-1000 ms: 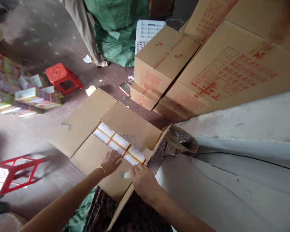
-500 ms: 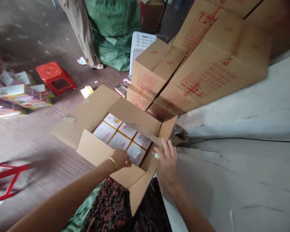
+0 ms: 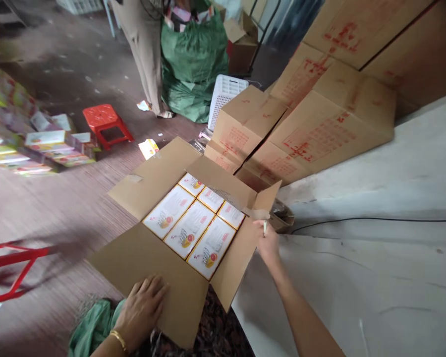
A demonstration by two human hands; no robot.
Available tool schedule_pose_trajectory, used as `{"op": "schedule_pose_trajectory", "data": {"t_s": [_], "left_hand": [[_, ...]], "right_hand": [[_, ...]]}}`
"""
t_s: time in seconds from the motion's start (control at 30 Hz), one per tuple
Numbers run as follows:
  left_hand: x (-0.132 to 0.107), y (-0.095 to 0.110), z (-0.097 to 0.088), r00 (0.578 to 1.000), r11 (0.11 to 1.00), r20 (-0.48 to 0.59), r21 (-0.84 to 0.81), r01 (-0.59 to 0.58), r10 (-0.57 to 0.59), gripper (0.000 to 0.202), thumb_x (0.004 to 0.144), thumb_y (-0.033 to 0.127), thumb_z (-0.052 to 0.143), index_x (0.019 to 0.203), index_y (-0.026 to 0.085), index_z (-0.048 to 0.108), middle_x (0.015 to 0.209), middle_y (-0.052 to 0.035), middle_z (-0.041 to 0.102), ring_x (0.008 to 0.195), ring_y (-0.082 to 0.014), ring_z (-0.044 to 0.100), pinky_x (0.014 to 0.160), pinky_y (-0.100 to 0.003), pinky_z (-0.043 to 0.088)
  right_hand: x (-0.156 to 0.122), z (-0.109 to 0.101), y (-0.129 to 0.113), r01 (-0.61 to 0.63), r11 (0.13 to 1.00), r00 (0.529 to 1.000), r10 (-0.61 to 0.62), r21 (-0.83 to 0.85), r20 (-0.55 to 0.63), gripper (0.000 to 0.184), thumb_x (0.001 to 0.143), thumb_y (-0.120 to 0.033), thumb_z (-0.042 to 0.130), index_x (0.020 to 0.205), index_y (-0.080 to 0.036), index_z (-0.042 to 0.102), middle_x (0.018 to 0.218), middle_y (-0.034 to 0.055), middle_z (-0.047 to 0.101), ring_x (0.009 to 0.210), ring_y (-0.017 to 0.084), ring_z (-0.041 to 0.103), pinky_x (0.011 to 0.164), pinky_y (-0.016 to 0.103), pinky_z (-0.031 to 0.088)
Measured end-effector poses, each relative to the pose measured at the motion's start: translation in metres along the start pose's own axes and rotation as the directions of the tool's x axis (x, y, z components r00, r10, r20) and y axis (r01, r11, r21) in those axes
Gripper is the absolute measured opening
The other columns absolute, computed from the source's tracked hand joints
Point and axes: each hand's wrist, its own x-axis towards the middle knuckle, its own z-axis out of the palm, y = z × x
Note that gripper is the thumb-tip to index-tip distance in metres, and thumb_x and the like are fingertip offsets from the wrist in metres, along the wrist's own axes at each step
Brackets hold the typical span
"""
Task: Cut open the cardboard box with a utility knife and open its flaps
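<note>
From the head camera: pressing flat on the near flap (image 3: pixel 152 263) of the open carton (image 3: pixel 159 173) with the left hand (image 3: pixel 141 310), fingers spread apart and gripping nothing. Right hand (image 3: pixel 269 245) closed round a slim pale tool (image 3: pixel 264 228), fingers together on it, just beside the small end flap (image 3: pixel 262 198); impossible to tell whether pen or cutter. Carton set low before the lap, seemingly on the ridged floor (image 3: pixel 59 208), all four flaps folded out, printed packets (image 3: pixel 189 230) lying flat inside in close rows. Possible trouble, only as a judgement: with a bare blade so near, scratching or slitting of the glossy packet faces; on easing the palm, springing back of the stiff near flap over the packets; with too much weight, creasing or tearing along the fold. Close behind, leaning stacked cartons (image 3: pixel 319 134), perhaps ready to slide onto the open one after a knock. Materials: brown corrugated card, matt and dry, red print on the stacked ones, a torn patch with bare ribs on the far flap; packets smooth, white, orange-edged, rectangular; red plastic stool (image 3: pixel 106 121) with a pierced top; green sack (image 3: pixel 193 64), soft and bulging; white basket (image 3: pixel 225 94) with a grid of holes; pale rough ledge (image 3: pixel 375 248) at the right, a thin black cable (image 3: pixel 357 219) across it.
</note>
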Motion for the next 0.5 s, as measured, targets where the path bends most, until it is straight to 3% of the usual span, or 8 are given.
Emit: {"op": "schedule_pose_trajectory", "data": {"t_s": [0.17,0.23,0.3,0.37,0.4,0.5], "left_hand": [[-0.005,-0.031,0.084,0.980,0.982,-0.079,0.032,0.186,-0.183,0.049,0.089,0.024,0.046,0.134,0.041,0.053,0.150,-0.0048,0.040,0.138,-0.0296,0.034,0.105,-0.048,0.036],[0.012,-0.041,0.114,0.960,0.960,-0.025,-0.036,0.276,-0.277,0.055,0.087,0.020,0.044,0.138,0.038,0.048,0.152,-0.0058,0.035,0.139,-0.0288,0.034,0.103,-0.045,0.040],[0.040,-0.043,0.132,0.949,0.930,0.102,-0.192,0.313,-0.298,0.062,0.085,0.019,0.042,0.145,0.033,0.040,0.149,-0.0072,0.041,0.132,-0.0241,0.045,0.099,-0.039,0.046],[0.072,-0.034,0.132,0.935,0.887,0.197,-0.307,0.344,-0.295,0.064,0.083,0.020,0.041,0.147,0.023,0.037,0.141,-0.0102,0.049,0.123,-0.0211,0.054,0.098,-0.034,0.047],[0.086,-0.027,0.123,0.921,0.872,0.234,-0.313,0.376,-0.313,0.061,0.083,0.021,0.041,0.144,0.018,0.041,0.135,-0.0126,0.054,0.119,-0.0219,0.057,0.098,-0.034,0.047],[0.116,0.004,0.064,0.862,0.878,0.345,-0.171,0.447,-0.371,0.042,0.086,0.026,0.039,0.116,0.014,0.065,0.111,-0.0157,0.067,0.107,-0.0281,0.063,0.092,-0.040,0.048]], "right_hand": [[-0.004,0.002,0.019,-0.004,0.999,0.994,0.009,0.047,-0.105,0.035,0.074,-0.030,0.036,0.092,-0.016,0.063,0.088,0.0097,0.067,0.078,0.023,0.058,0.074,0.035,0.044],[-0.006,0.001,0.026,0.034,0.997,0.989,-0.023,0.075,-0.144,0.037,0.075,-0.032,0.037,0.094,-0.015,0.063,0.091,0.0098,0.067,0.081,0.022,0.058,0.075,0.035,0.044],[-0.007,-0.001,0.034,0.050,0.992,0.987,-0.031,0.116,-0.156,0.038,0.076,-0.033,0.038,0.098,-0.014,0.063,0.093,0.0100,0.066,0.085,0.022,0.058,0.077,0.035,0.044],[-0.008,-0.004,0.041,0.017,0.986,0.988,0.008,0.164,-0.152,0.040,0.078,-0.035,0.039,0.103,-0.014,0.062,0.095,0.0100,0.066,0.086,0.022,0.058,0.078,0.035,0.045],[-0.008,-0.005,0.045,0.000,0.982,0.988,0.029,0.187,-0.152,0.040,0.079,-0.036,0.038,0.103,-0.014,0.061,0.096,0.0102,0.066,0.087,0.022,0.058,0.079,0.035,0.045],[-0.008,-0.005,0.053,-0.015,0.970,0.986,0.054,0.243,-0.155,0.036,0.081,-0.036,0.038,0.102,-0.015,0.059,0.099,0.0098,0.065,0.094,0.022,0.058,0.083,0.035,0.044]]}}
